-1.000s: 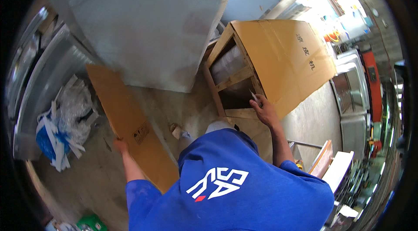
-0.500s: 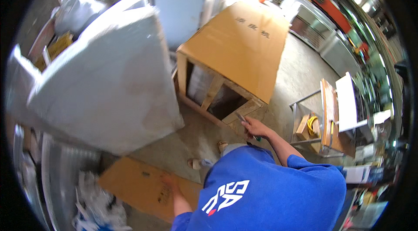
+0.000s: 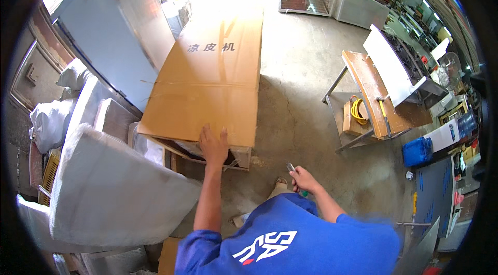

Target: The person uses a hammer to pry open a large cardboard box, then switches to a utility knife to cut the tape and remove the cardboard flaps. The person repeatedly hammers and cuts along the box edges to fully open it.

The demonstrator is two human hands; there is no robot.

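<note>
My left hand [image 3: 213, 148] lies on the near edge of a large brown cardboard sheet [image 3: 207, 88], fingers spread, holding nothing. This sheet covers the top of a big crate with a wooden frame [image 3: 243, 158]; at its near end the frame and dark gaps show under the cardboard. Right of the crate, above the floor, my right hand [image 3: 303, 179] is closed round a slim hand tool [image 3: 290, 166] with a pale, shiny tip and a green end. The grip hides most of it, so its exact kind is unclear. It touches nothing else.
A large wrapped grey panel [image 3: 119, 187] leans at the left, near white bags [image 3: 52, 122]. Behind stands a tall grey cabinet [image 3: 111, 31]. To the right is a wood-topped metal table [image 3: 371, 88] with a hammer [image 3: 384, 115] on top and yellow hose [image 3: 358, 111] below.
My left hand has moved from a cardboard piece low at the left up onto the crate's cardboard top. The view has turned leftward and nearer the crate. My right hand still grips the tool.
</note>
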